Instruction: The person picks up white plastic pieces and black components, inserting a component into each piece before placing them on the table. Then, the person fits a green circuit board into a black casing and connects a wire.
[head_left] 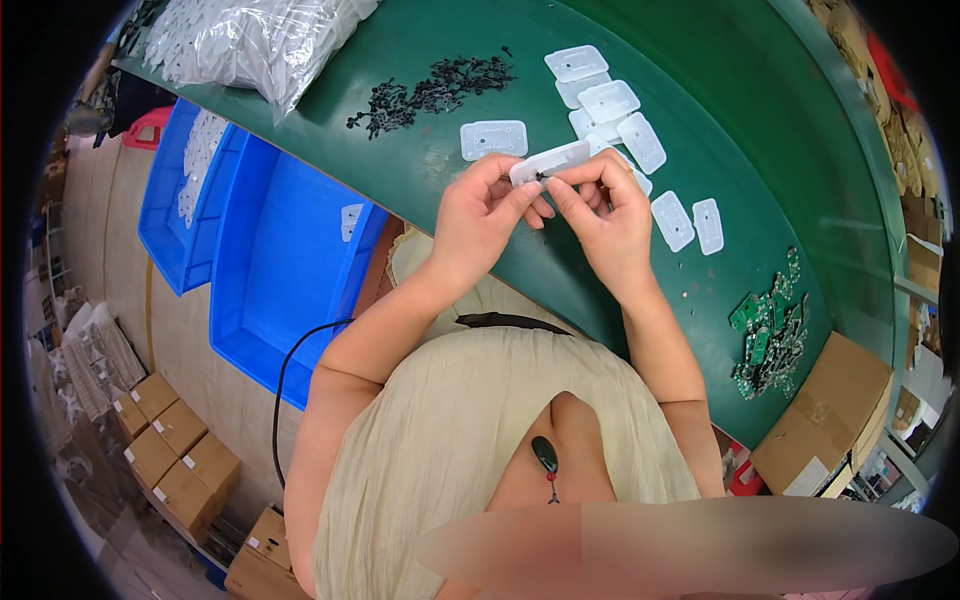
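Over the green table, my left hand [474, 215] grips one end of a white plastic shell [552, 160], which is tilted with its hollow side toward me. The thumb and forefinger of my right hand [612, 215] are closed at the shell's inside, pressing a small black part [541, 177] there. That part is too small to make out fully. Another white shell [493, 140] lies flat just beyond my left hand. Several more shells [641, 143] lie in a loose, partly overlapping group beyond and to the right of my right hand.
A pile of small black parts [440, 90] lies at the far middle of the table, near a clear bag [255, 45] of white pieces. Green circuit boards [770, 335] and a cardboard box [825, 410] are on the right. Blue bins [285, 255] stand left, below the table edge.
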